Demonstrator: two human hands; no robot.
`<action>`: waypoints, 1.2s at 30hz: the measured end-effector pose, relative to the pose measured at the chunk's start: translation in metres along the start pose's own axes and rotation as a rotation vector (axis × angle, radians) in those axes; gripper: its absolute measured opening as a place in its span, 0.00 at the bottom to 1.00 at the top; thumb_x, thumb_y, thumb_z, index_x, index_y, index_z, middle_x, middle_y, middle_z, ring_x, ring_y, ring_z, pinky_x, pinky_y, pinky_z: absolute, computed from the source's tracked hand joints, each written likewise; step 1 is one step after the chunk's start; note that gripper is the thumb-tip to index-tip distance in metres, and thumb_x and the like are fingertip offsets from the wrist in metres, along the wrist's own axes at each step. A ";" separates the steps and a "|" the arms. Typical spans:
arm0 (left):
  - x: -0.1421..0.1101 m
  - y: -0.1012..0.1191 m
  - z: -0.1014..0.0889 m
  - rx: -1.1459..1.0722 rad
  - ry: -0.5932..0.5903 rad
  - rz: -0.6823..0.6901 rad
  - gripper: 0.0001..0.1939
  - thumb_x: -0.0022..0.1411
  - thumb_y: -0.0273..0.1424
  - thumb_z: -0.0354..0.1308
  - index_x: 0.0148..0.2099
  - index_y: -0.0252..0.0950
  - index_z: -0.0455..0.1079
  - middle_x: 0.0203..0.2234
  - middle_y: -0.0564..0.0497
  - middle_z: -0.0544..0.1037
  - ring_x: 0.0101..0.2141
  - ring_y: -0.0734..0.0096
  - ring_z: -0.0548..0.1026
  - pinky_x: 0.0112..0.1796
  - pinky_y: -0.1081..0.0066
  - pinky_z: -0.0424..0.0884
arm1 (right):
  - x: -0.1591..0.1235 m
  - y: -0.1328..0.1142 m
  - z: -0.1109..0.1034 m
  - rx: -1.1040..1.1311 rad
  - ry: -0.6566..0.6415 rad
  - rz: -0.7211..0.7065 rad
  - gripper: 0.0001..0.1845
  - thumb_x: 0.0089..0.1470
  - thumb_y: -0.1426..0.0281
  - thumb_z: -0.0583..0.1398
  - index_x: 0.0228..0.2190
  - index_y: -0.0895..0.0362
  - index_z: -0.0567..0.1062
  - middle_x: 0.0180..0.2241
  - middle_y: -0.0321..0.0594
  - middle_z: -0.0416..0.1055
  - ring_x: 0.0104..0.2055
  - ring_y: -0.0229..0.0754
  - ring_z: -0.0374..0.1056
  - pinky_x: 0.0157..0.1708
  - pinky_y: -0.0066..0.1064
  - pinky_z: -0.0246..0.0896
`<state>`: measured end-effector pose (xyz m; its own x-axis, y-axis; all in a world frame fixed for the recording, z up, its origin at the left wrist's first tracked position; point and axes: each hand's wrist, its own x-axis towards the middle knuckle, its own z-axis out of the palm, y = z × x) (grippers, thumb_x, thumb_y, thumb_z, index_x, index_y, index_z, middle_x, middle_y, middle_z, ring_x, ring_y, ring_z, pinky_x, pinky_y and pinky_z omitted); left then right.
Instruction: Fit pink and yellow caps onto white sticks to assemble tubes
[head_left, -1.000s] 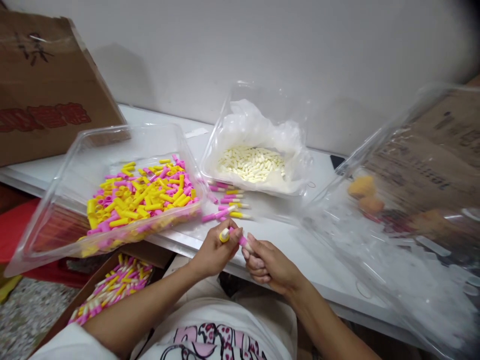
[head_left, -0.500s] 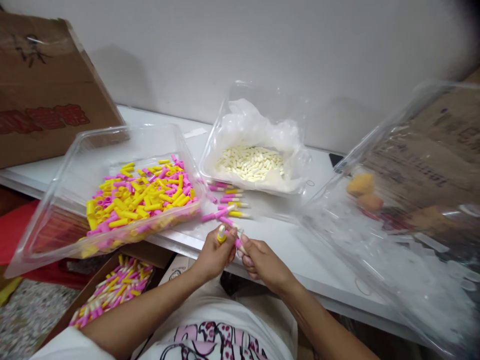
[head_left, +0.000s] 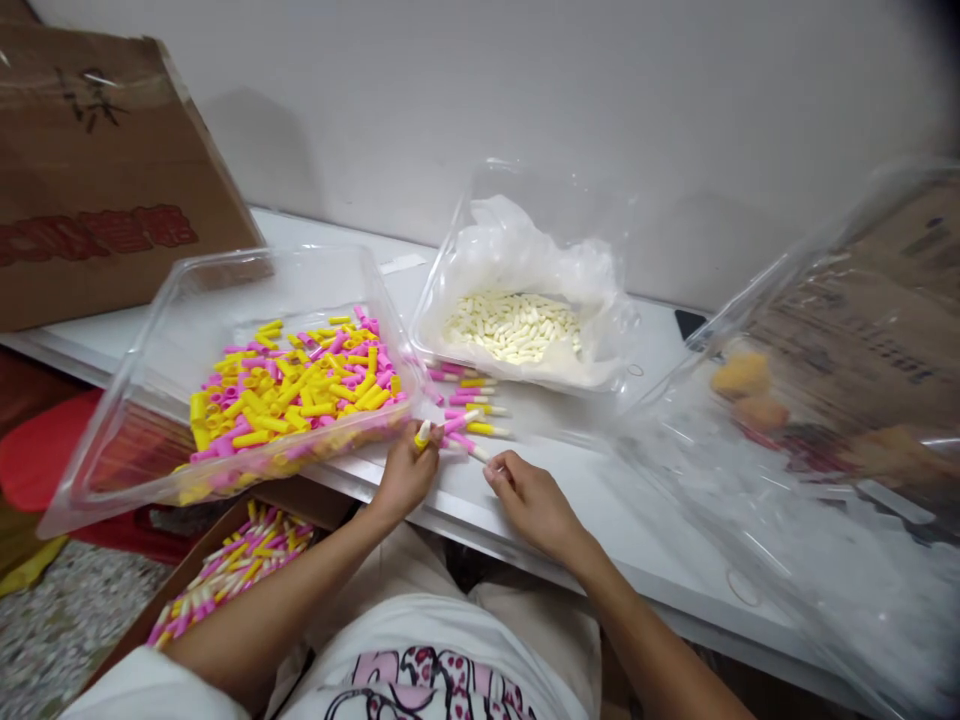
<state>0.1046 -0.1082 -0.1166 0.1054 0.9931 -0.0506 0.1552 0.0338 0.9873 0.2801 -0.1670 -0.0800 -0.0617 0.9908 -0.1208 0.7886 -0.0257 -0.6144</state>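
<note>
My left hand (head_left: pixel 405 475) is closed on a yellow tube with a white tip (head_left: pixel 423 434), held just above the white table's front edge (head_left: pixel 480 505). My right hand (head_left: pixel 529 500) rests beside it with fingers curled and pinched together at the end of a pink tube (head_left: pixel 466 443) lying on the table. Right behind both hands lies a small row of assembled pink and yellow tubes (head_left: pixel 471 398).
A clear tray (head_left: pixel 180 330) of loose pink and yellow tubes sits at the left, a clear tray (head_left: pixel 525 225) of white pellets behind. A big clear bag (head_left: pixel 810 420) fills the right. Brown cardboard box (head_left: pixel 97 170) at far left. Below the table, a box (head_left: pixel 225 575) of finished tubes.
Both hands moved forward from in front of my lap to the table. The pink tube that my right hand held now lies on the table by the row; my left hand still holds the yellow one.
</note>
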 end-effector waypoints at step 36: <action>-0.005 0.019 0.008 -0.710 -0.310 -0.606 0.09 0.57 0.31 0.59 0.38 0.30 0.68 0.21 0.53 0.70 0.17 0.79 0.68 0.17 0.77 0.67 | -0.035 0.143 -0.170 -0.771 0.009 0.568 0.20 0.55 0.64 0.54 0.46 0.61 0.72 0.41 0.57 0.71 0.41 0.52 0.69 0.30 0.35 0.54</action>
<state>0.1147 -0.1131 -0.0990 0.4718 0.7155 -0.5152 -0.3471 0.6879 0.6374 0.4988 -0.1826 -0.0315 0.4565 0.8583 -0.2344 0.8852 -0.4115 0.2171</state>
